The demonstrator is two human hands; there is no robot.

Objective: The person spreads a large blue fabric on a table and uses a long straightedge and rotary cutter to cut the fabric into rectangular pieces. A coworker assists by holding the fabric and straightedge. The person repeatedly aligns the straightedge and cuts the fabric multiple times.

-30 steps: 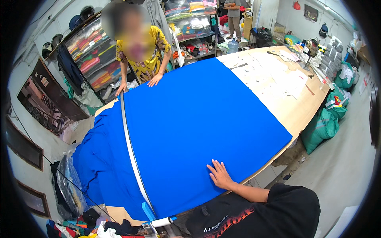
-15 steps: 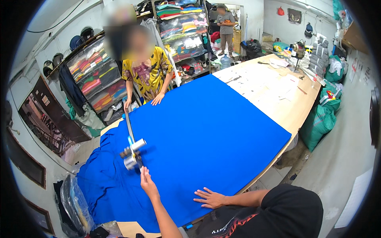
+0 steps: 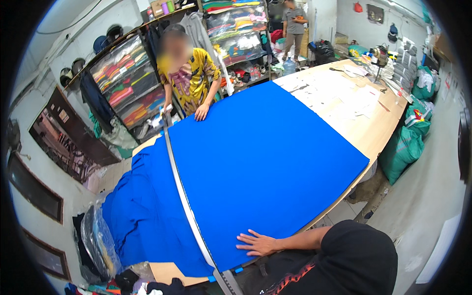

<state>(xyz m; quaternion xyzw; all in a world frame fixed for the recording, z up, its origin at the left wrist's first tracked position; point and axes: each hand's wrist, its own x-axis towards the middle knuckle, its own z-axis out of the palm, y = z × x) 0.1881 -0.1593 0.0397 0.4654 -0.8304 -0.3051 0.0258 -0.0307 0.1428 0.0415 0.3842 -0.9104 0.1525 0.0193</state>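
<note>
My right hand [image 3: 257,244] lies flat with fingers spread on a smooth blue cloth [image 3: 265,162] near the table's front edge. My left hand is out of the picture. A long metal rail [image 3: 185,202] crosses the cloth from the far edge to the near edge, left of my right hand. At its far end a co-worker's hand [image 3: 167,107] is by a small pale device [image 3: 163,114], too small to make out fully. The co-worker's other hand [image 3: 201,112] presses on the cloth's far edge. Left of the rail the cloth lies bunched in folds [image 3: 142,216].
The wooden table [image 3: 373,105] carries paper pieces [image 3: 339,98] on its far right. Green sacks [image 3: 402,152] stand beside the table on the right. Plastic-wrapped goods [image 3: 101,241] sit at the lower left. Shelves of folded cloth [image 3: 125,73] and another person [image 3: 294,27] are farther back.
The silver cutting device has left the rail's middle; a pale device now shows at the far end by the co-worker's hand. My left hand has gone out of view. My right hand stays put.
</note>
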